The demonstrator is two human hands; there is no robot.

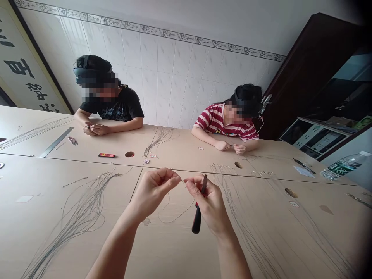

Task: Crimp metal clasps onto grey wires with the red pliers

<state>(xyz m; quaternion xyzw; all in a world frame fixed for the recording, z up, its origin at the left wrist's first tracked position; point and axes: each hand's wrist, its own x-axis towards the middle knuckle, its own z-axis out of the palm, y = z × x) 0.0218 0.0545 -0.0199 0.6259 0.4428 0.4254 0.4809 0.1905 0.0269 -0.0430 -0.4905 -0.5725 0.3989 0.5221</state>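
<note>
One bottle [345,166], clear with a green label and a white cap, is at the bench's [180,252] far right; how full it is, I cannot tell. Behind it, a dark cabinet [314,54] holds a row of folders [327,140] on a low shelf. The left hand [154,190] pinches one end of a thin wire [183,181] between thumb and forefinger. Fingertips of the right hand [207,197] are closed on the same wire just beside it, and that hand also grips a tool [197,221] with a black and red handle against its palm. Wire and tool are in front of the wearer, above the bench, and a thin loop [174,223] curves below the hands. Left of them a bundle [87,209] of wires fans toward the near edge; loose strands [247,240] spread on the right. Farther off are a ruler [56,142], a red and black stick [107,155] near a round hole [129,154], and a pen [304,166] by some paper [303,171]. Across the bench sit a person in black [122,102] and a person in stripes [215,116], both with their hands together
</note>
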